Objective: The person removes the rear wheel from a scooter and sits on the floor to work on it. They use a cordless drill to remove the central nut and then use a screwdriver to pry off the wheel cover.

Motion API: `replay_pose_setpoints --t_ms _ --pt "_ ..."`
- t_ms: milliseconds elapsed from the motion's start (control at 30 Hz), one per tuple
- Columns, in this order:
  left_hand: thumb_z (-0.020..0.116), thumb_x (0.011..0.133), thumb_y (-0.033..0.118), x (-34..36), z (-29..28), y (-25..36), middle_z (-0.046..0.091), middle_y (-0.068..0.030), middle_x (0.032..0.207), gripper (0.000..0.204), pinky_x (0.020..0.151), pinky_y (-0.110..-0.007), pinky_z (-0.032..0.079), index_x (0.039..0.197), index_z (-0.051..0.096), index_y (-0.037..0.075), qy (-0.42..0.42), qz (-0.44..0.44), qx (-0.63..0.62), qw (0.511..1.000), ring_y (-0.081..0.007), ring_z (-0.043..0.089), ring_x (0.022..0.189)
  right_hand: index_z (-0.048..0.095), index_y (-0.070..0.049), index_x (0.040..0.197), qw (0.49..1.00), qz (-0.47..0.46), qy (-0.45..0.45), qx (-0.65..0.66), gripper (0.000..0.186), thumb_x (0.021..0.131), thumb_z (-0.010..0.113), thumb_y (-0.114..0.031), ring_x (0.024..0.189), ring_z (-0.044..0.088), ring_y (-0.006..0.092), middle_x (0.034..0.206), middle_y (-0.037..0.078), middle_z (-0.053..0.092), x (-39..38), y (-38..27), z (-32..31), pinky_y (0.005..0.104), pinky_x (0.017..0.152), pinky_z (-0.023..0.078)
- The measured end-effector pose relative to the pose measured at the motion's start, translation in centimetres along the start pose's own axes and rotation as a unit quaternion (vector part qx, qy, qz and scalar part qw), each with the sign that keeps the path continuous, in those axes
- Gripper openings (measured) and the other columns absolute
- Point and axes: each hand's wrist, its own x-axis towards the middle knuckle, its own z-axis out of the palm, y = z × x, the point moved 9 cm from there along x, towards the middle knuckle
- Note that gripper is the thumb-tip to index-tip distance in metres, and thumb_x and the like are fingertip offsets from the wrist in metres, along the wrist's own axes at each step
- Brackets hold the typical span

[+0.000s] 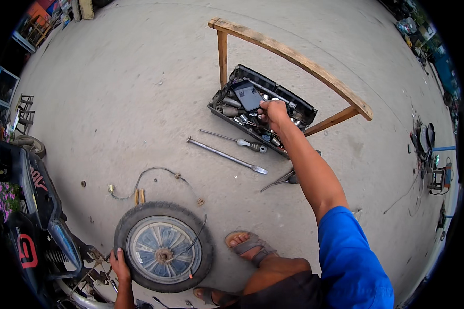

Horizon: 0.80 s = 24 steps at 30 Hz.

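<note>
In the head view, the right hand (274, 113) is held over an open toolbox (260, 77) of black plastic at the upper centre of the frame. Its fingers are bent and drawn together at the lower right corner of a flat, glossy, dark phone (247, 97); whether anything is pinched between them cannot be told. The phone is propped at a slant on jumbled metal tools with dull and polished surfaces. The left hand (120, 265) is laid against the left edge of a wheel (164, 242) at the lower centre left. Two of its digits are seen extended and apart; the state of the others cannot be told. The wheel is lying flat, its treaded black rubber tyre set around a dusty, spoked metal hub.

Above the wheel, a thin curved cable (165, 169) and a pair of smooth yellowish handles (139, 196) are seen. Near the centre, a slim screwdriver (250, 145) and a straight steel bar (224, 154) with a flattened end are laid side by side on rough grey concrete. Behind the toolbox, a frame of grained wood (294, 55) is seen.
</note>
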Motion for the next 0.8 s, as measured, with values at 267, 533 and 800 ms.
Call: replay_pose_setpoints --t_ms 267,533,800 --pt "0.055 0.1 0.036 -0.8 0.5 3.4 0.066 -0.0217 0.109 0.049 0.095 -0.038 0.044 0.118 0.06 -0.009 -0.029 0.02 -0.048 0.998 -0.0295 0.061 0.099 0.063 0.001 0.095 0.996 -0.087 -0.007 0.02 0.008 0.097 0.061 -0.007 0.074 0.06 0.012 0.084 0.005 0.063 0.5 -5.0 -1.0 0.0235 0.059 0.048" --pt "0.055 0.101 0.035 -0.8 0.3 3.3 0.067 -0.0182 0.109 0.046 0.095 -0.037 0.044 0.117 0.061 -0.007 -0.015 0.032 -0.041 0.999 -0.0266 0.06 0.099 0.065 0.008 0.099 0.995 -0.093 0.041 0.008 0.014 0.096 0.062 -0.005 0.069 0.06 0.0144 0.085 0.01 0.066 2.3 -5.3 1.3 0.0258 0.058 0.05" --pt "0.054 0.1 0.044 -0.9 0.2 3.2 0.061 -0.0222 0.104 0.053 0.093 -0.04 0.042 0.114 0.061 -0.006 0.005 0.031 -0.024 0.999 -0.0293 0.056 0.098 0.064 0.006 0.102 0.996 -0.092 0.014 0.003 0.013 0.097 0.062 -0.005 0.071 0.063 0.0139 0.089 0.009 0.066 4.8 -3.0 3.2 0.0233 0.061 0.055"
